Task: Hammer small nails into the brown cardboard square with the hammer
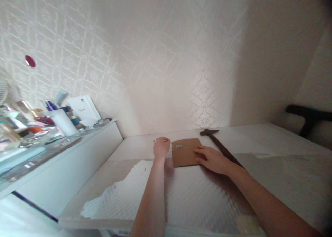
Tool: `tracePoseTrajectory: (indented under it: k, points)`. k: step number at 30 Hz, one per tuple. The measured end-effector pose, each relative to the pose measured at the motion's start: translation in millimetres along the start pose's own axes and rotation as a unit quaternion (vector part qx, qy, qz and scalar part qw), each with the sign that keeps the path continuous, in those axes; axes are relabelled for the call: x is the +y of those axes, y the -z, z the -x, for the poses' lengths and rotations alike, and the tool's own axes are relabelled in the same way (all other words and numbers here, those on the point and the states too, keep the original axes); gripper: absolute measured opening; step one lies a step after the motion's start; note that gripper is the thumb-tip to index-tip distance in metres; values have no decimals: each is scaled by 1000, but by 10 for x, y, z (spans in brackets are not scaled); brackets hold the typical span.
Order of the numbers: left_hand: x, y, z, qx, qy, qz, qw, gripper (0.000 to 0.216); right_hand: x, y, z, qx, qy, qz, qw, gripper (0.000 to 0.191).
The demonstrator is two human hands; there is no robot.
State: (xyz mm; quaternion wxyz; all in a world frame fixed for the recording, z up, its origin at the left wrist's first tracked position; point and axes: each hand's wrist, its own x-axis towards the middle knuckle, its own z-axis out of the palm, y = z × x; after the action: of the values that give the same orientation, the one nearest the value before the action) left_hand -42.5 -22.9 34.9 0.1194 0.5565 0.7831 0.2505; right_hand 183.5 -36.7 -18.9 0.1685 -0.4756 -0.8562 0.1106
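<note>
A flat brown cardboard piece (185,157) lies on the white table. Several small pale bits (181,146) show in a cluster on its upper part, too small to name. My right hand (212,158) rests at the cardboard's right edge, its fingers spread and touching the surface. Just left of the cardboard, my left hand (161,147) is closed with the fingers curled together; whatever it may hold is hidden. A hammer (223,147) with a dark head and brown handle lies behind my right hand, its lower handle covered by my right forearm.
A torn sheet of bubble wrap (124,192) covers the table's front part. Left of it stands a white dresser (70,171) crowded with bottles and a white box (84,109). The patterned wall (160,64) closes off the back. A black armrest-like part (308,116) is at the right.
</note>
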Motion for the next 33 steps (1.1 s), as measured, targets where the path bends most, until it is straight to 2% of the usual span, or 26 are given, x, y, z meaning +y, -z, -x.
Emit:
tracePoseTrajectory:
  k: [4, 7, 13, 18, 23, 33]
  points:
    - [-64, -1, 7, -97, 6, -45, 994, 19, 16, -11, -6, -8, 1, -4, 1000, 52]
    - [-90, -41, 25, -125, 8, -59, 990, 22, 13, -9, -6, -7, -2, -3, 1000, 52]
    - [-109, -55, 54, -123, 3, -70, 990, 15, -3, 3, -6, -15, -5, -6, 1000, 52]
    - [-67, -48, 55, -74, -9, -71, 995, 14, -2, -5, -10, -10, -2, -17, 1000, 51]
    - [-7, -121, 29, -75, -49, 2, 996, 16, -5, -4, -11, -11, -4, -11, 1000, 52]
    - [-56, -302, -58, -91, -57, 178, 978, 18, 14, -25, -17, -5, -3, -14, 1000, 51]
